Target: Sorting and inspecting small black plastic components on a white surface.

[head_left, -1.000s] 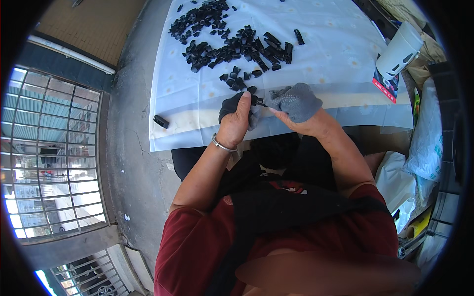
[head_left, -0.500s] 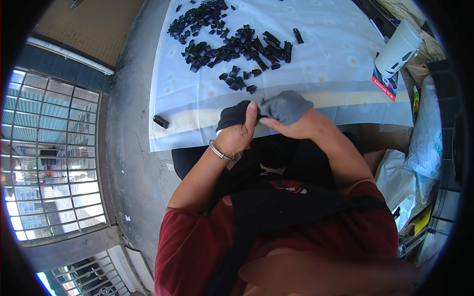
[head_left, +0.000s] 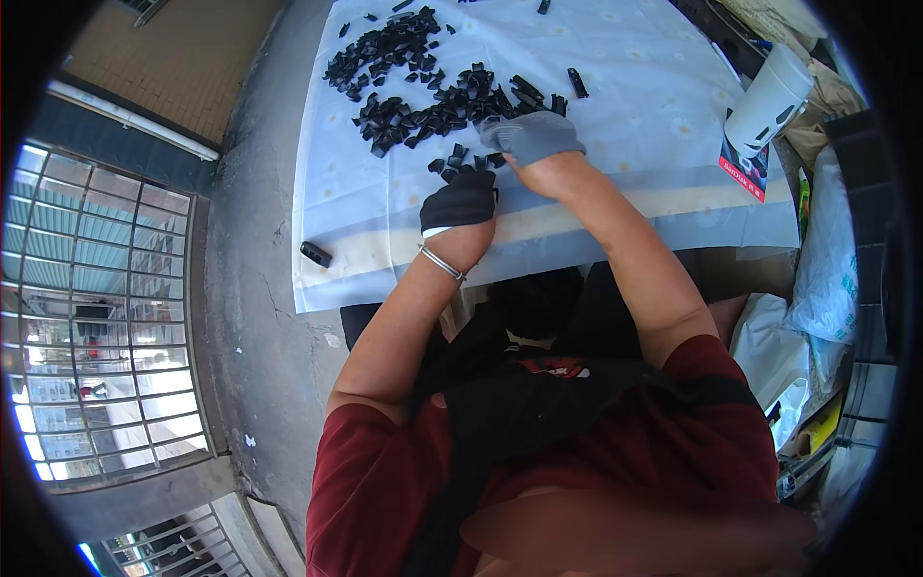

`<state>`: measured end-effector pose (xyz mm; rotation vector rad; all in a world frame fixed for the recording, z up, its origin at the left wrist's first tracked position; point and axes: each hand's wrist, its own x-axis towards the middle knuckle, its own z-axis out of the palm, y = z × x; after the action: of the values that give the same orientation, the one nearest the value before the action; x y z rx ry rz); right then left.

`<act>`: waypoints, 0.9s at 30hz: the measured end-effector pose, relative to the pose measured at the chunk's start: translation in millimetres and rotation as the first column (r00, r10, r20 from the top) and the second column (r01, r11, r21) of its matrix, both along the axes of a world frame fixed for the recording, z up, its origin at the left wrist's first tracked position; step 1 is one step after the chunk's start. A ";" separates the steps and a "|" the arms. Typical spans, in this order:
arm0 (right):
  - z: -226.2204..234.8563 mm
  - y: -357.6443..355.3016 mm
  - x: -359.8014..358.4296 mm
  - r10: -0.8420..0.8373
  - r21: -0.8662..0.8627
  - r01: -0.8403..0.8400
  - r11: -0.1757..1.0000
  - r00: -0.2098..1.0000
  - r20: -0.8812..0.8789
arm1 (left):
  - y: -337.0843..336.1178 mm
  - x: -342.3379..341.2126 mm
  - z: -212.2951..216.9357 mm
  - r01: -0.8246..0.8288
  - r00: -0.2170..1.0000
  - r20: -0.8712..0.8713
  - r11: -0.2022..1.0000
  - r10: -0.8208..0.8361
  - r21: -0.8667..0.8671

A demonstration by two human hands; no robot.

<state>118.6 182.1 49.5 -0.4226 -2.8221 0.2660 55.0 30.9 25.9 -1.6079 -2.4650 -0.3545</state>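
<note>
My left hand [head_left: 461, 210], in a black glove with a bracelet at the wrist, reaches over the near part of the table beside a small cluster of black plastic pieces [head_left: 456, 160]. Its fingertips are hidden under the glove's back. Farther right and forward, my right hand [head_left: 538, 144] wears a grey glove. It is at the near edge of the larger pile of black pieces [head_left: 471, 96], its fingers pointing left and blurred. Whether either hand holds a piece is not visible.
A pale patterned cloth [head_left: 635, 125] covers the table. One black oblong piece [head_left: 314, 254] lies at its near left corner, another [head_left: 577, 83] right of the pile. At the right edge a white cylinder [head_left: 769, 101] stands by a red card [head_left: 742, 179]. White bags [head_left: 827, 260] sit beside the table.
Both hands were together at the table's near edge, the left thumb bare against the right glove. They have separated and moved forward to the black pieces, the right one farther.
</note>
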 end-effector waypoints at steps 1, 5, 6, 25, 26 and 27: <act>-1.5 11.2 9.8 0.015 0.085 -0.002 0.996 0.987 -0.157 | -4.3 1.8 -2.3 0.011 1.000 0.004 0.989 -0.011 0.145; 5.6 60.5 21.5 -0.263 -0.051 0.258 0.965 0.935 -0.237 | -7.7 3.1 -3.6 -0.011 0.997 0.078 0.981 -0.004 0.191; 2.0 64.8 19.9 -0.269 -0.055 0.263 0.963 0.934 -0.234 | -9.2 1.7 -4.8 -0.004 0.995 0.099 0.980 -0.016 0.199; -14.1 -56.3 88.2 0.212 -0.220 -0.327 0.919 0.880 -0.424 | -30.3 40.5 13.3 -0.221 0.328 0.939 0.958 -0.105 0.184; -17.8 -56.2 88.5 0.185 -0.285 -0.323 0.903 0.889 -0.420 | -30.7 42.8 14.3 -0.220 0.344 0.933 0.956 -0.109 0.193; -19.9 -56.7 87.2 0.184 -0.287 -0.322 0.902 0.889 -0.419 | -31.7 43.3 15.4 -0.219 0.342 0.933 0.957 -0.107 0.190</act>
<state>205.8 125.4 29.6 -0.0456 -2.4319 0.8226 98.3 -0.8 41.3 -1.3082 -2.8895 -2.0859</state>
